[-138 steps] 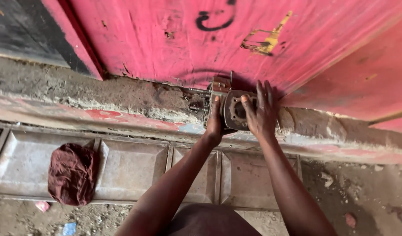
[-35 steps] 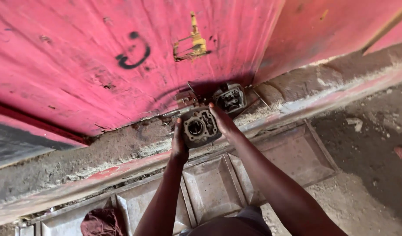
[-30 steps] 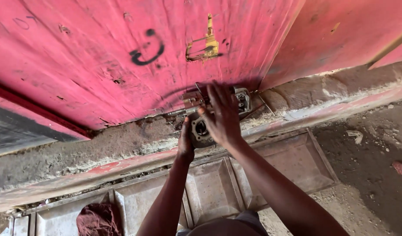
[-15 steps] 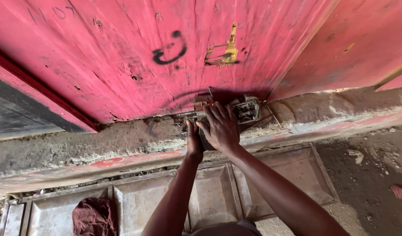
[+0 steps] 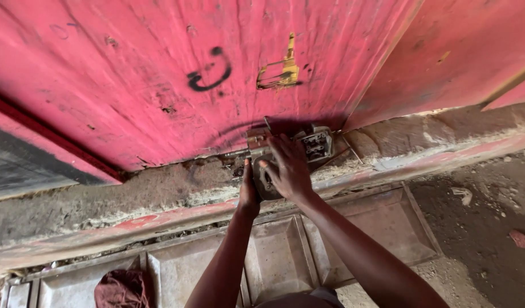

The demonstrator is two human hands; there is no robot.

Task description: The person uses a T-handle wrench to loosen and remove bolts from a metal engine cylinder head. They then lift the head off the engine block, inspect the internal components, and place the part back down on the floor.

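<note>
The grey metal engine part sits on the dusty concrete ledge straight ahead of me, at the foot of the red-painted wall, and both my hands are on it. My right hand lies over its top and right side, fingers spread and curved down so the palm covers most of it; only a rounded grey edge shows beneath my fingers. My left hand presses against its left side, thumb up along the edge, the fingers hidden behind the part, so I cannot tell how far they wrap around it. Just beyond my right hand, a little to the right and touching the wall's base, stands a second block-shaped metal part, dull grey with square recesses and dark openings. The ledge is rough and crumbly, caked with brown dirt, with a faded red strip along its near edge. The wall is worn, scratched paint with a black curl mark and a yellowish paint smear. Nearer to me, below the ledge, lies a row of shallow, dusty rectangular metal trays, and a crumpled dark red cloth rests in the one at the near left.
</note>
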